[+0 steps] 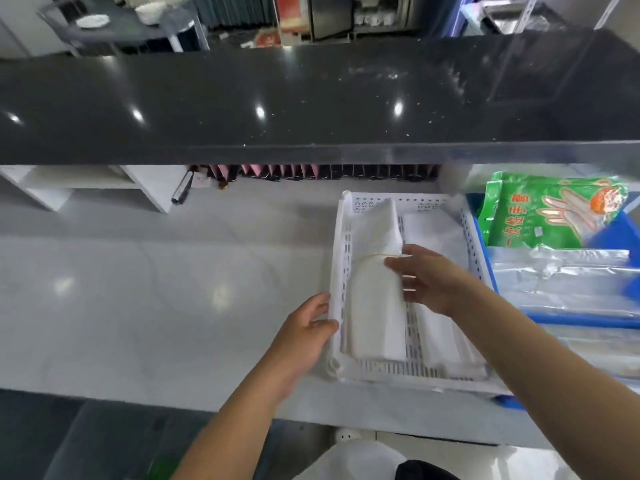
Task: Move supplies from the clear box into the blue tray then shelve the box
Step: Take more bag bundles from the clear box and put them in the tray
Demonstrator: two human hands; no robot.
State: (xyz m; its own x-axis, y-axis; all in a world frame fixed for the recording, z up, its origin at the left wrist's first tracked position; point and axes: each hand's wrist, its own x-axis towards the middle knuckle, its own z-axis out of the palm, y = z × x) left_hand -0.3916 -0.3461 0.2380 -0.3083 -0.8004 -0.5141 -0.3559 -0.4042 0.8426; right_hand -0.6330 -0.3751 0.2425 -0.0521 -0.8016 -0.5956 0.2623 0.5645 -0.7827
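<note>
White surface (pixel 138 289) under a dark shelf: white perforated basket (pixel 475 251) holding banded white bundle (pixel 375 299). Left hand (pixel 304 336) grips basket's left rim; right hand (pixel 424 278), fingers spread, rests on bundle. Blue tray (pixel 620 233) just right, holding green glove packet (pixel 550 209).

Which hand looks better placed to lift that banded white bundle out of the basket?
The right hand, probably. Its fingers already rest on the white bundle near the rubber band, while the left hand grips the white basket's left rim, apparently steadying it.
</note>
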